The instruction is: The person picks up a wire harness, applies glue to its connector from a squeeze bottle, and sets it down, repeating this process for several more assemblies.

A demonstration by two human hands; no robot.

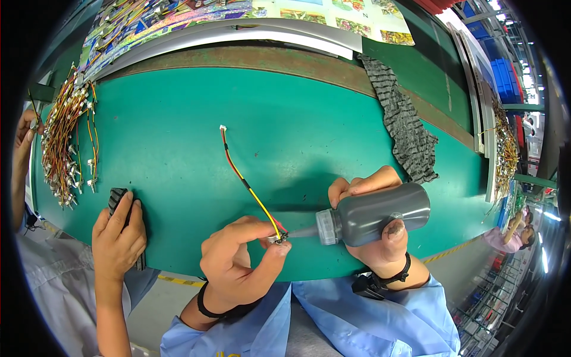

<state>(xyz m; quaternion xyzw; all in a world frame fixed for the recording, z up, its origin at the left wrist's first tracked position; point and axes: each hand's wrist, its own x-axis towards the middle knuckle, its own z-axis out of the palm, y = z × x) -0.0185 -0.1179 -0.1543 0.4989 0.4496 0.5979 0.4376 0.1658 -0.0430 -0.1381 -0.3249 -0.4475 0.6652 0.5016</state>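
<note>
My left hand pinches a small metal part between thumb and fingertips. From that part a thin wire cable in yellow, red and black runs up and away over the table, ending in a small white connector. A dark grey squeeze bottle lies sideways in my right hand, fingers over the far side and thumb on the near side. Its clear cap and narrow nozzle point left, with the tip at or very close to the part; contact cannot be made out.
The green tabletop carries a bundle of wire cables at far left. A wrinkled dark cloth lies at right. Beside me, a co-worker's hand rests on a black block. Printed sheets cover the far ledge.
</note>
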